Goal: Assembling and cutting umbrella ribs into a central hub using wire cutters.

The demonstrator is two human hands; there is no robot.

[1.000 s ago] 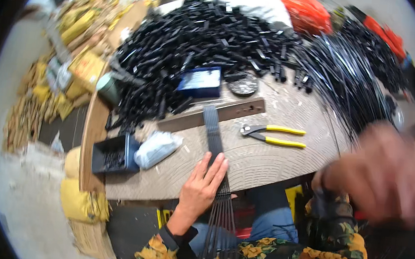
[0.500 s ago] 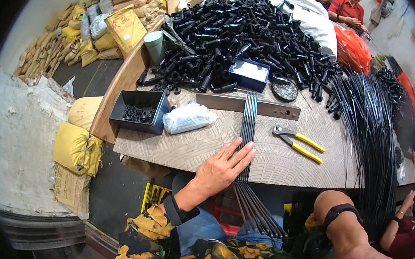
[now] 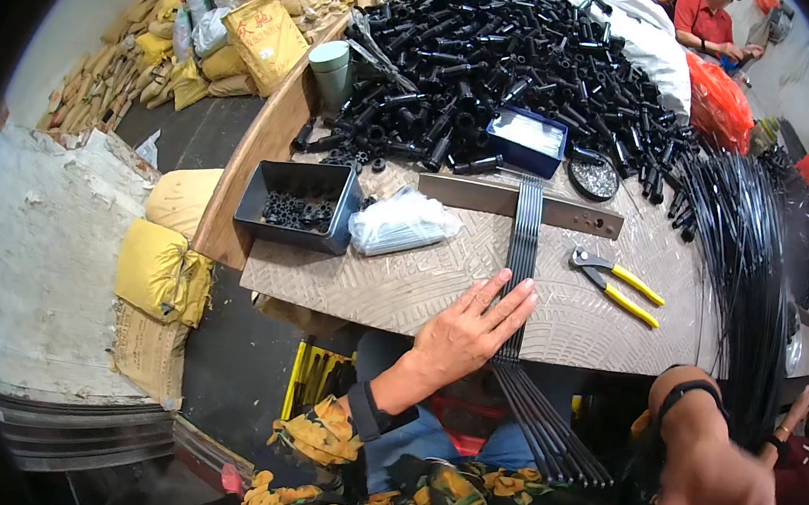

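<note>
Several thin black rods (image 3: 524, 240) lie side by side in a flat row across the table's front edge, their near ends fanning out over my lap. My left hand (image 3: 463, 334) rests on this row near the edge, fingers stretched out flat on the rods. Beyond it, the far ends of the rods cross a metal strip (image 3: 469, 193). To the right of the rods lie end-cutting pincers (image 3: 623, 285) with yellow handles, untouched. My right hand (image 3: 716, 502) is at the lower right, off the table and smeared by motion; its fingers cannot be made out.
A big heap of black tubular parts (image 3: 441, 71) covers the table's back. Nearer are a blue box (image 3: 526, 157), a round dish (image 3: 594, 180), a dark bin (image 3: 294, 205) and a plastic bag (image 3: 405, 223). Long black rods (image 3: 741, 246) hang over the right edge. A co-worker (image 3: 709, 24) sits behind.
The view has shifted, so the table sits further right. My left hand stays flat on the rods. My right hand is blurred by movement at the lower right.
</note>
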